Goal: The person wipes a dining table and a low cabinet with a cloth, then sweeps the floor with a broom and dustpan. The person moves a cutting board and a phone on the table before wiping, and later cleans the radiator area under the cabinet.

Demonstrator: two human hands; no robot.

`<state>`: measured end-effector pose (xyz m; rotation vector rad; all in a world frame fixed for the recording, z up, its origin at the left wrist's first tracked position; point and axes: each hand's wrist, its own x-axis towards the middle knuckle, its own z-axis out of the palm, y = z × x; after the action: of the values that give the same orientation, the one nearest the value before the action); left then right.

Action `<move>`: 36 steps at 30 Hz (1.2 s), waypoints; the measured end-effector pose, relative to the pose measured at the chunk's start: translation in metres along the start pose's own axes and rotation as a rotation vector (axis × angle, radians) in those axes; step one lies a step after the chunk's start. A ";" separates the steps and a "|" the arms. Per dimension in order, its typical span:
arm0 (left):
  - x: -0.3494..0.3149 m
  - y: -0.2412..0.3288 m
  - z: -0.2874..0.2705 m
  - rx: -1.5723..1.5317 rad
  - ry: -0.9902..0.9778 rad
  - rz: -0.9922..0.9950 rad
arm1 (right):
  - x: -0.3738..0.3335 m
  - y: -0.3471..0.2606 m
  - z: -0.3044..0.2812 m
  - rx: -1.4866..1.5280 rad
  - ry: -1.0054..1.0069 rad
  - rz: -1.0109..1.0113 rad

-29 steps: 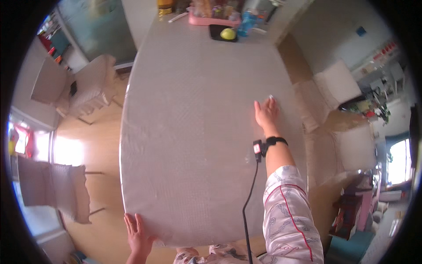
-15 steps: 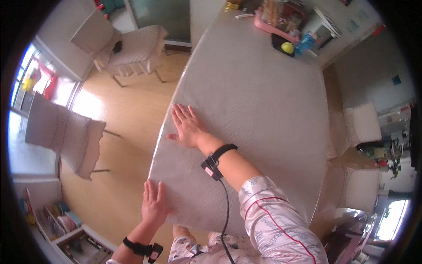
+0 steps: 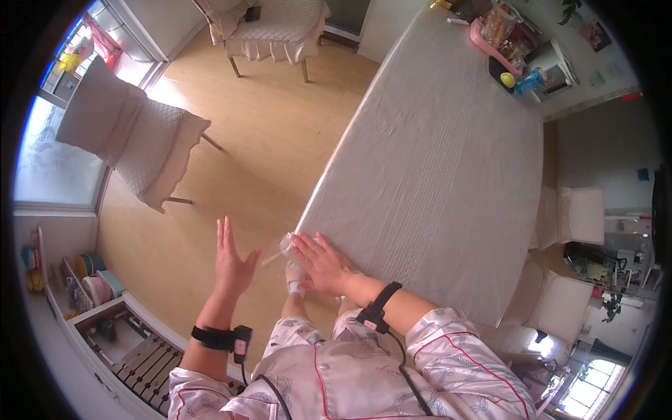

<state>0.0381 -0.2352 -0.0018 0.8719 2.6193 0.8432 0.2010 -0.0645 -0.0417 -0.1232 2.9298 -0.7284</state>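
A long table wears a pale grey tablecloth (image 3: 434, 168) with fine creases running along it. My right hand (image 3: 323, 267) is open at the table's near left corner, its fingers stretched flat over the cloth's edge. Beside those fingertips a crumpled clear bit of the covering (image 3: 285, 245) sticks out past the corner. Off the table, my left hand (image 3: 234, 260) hangs in the air above the floor, holding nothing, its fingers straight and thumb apart. Both wrists carry black straps with small cabled devices.
Covered chairs stand at the left (image 3: 133, 133), far left (image 3: 276, 28) and right side (image 3: 560, 301). A pink tray (image 3: 493, 49) of packets, a blue bottle (image 3: 530, 80) and a yellow round item (image 3: 507, 80) occupy the table's far end. An open drawer (image 3: 133, 350) lies low left.
My right hand has drawn back along the left edge to the near corner. My left hand has come off the table into the air. The view has shifted, showing more of my body.
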 end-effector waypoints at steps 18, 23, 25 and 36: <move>0.003 0.128 -0.026 -1.279 -0.931 -0.200 | -0.040 -0.091 -0.124 1.650 0.715 0.256; 0.002 0.137 -0.014 -1.192 -0.827 -0.113 | -0.058 -0.090 -0.110 1.166 0.856 0.707; 0.005 0.138 -0.014 -1.191 -0.818 -0.088 | -0.065 -0.085 -0.108 1.152 0.824 0.779; 0.015 0.148 -0.010 -1.091 -0.763 -0.045 | -0.061 -0.078 -0.103 0.950 0.947 0.760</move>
<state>0.0908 -0.1341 0.0939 0.5973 1.2226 1.3454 0.2511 -0.0795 0.0909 1.6571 2.4180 -2.2422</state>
